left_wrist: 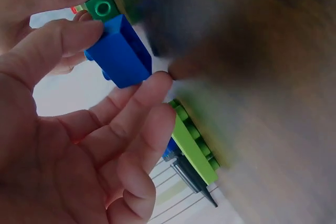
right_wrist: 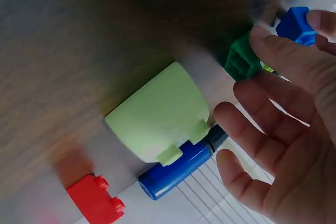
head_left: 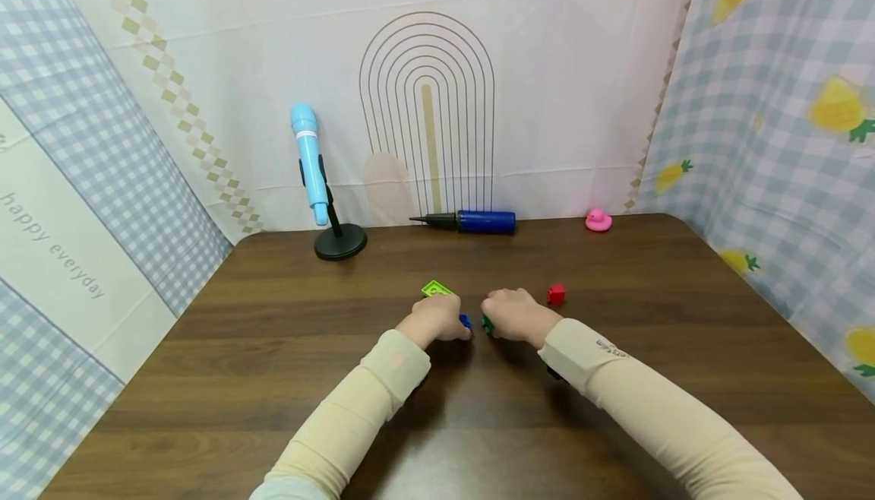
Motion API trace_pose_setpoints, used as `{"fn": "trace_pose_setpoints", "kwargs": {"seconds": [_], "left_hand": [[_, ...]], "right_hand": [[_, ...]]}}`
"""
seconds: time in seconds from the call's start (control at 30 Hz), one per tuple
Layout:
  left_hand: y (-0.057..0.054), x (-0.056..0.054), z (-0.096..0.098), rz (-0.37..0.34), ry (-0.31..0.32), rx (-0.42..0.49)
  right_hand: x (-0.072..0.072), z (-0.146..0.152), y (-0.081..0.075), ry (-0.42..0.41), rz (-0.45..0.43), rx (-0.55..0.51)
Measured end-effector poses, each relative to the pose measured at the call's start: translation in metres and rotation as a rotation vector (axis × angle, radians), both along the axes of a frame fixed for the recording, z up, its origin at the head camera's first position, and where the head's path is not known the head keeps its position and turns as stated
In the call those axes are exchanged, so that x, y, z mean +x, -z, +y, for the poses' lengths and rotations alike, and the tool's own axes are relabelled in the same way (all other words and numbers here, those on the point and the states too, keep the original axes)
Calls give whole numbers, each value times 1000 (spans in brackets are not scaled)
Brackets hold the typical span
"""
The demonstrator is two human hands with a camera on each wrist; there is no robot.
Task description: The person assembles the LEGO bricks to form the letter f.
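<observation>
My left hand (head_left: 439,318) pinches a blue toy building brick (left_wrist: 119,55) between thumb and fingertips, just above the table. Close by on the right, my right hand (head_left: 517,313) holds a smaller green brick (right_wrist: 242,59) by thumb and fingers. The two bricks face each other, with a narrow gap between them in the head view. Behind the left hand lies a long lime-green brick (head_left: 435,289), partly covered by it. A red brick (head_left: 557,295) sits to the right of the right hand. A pale green curved block (right_wrist: 157,111) shows beside the right hand in the right wrist view.
Along the back edge of the brown table (head_left: 287,378) stand a light-blue microphone (head_left: 311,166) on a black stand (head_left: 340,242), a blue hand pump (head_left: 485,222) lying flat and a pink toy duck (head_left: 598,220). Patterned cloth (head_left: 547,90) hangs behind.
</observation>
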State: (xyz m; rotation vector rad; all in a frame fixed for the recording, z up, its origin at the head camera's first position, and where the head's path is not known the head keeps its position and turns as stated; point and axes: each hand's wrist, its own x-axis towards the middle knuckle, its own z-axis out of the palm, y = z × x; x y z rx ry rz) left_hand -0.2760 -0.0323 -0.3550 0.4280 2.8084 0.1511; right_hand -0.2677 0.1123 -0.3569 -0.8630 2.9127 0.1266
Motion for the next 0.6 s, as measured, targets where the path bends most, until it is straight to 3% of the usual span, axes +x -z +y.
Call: {"fn": "trace_pose_setpoints", "kwargs": {"seconds": [0.1, 0.33, 0.6], "left_hand": [[1, 0, 1, 12, 22, 22], [4, 0, 4, 17, 51, 74], [5, 0, 11, 33, 54, 113]], "right_hand": [[0, 5, -3, 33, -43, -30], [0, 20, -8, 121, -123, -226], [3, 26, -6, 53, -132, -407]]}}
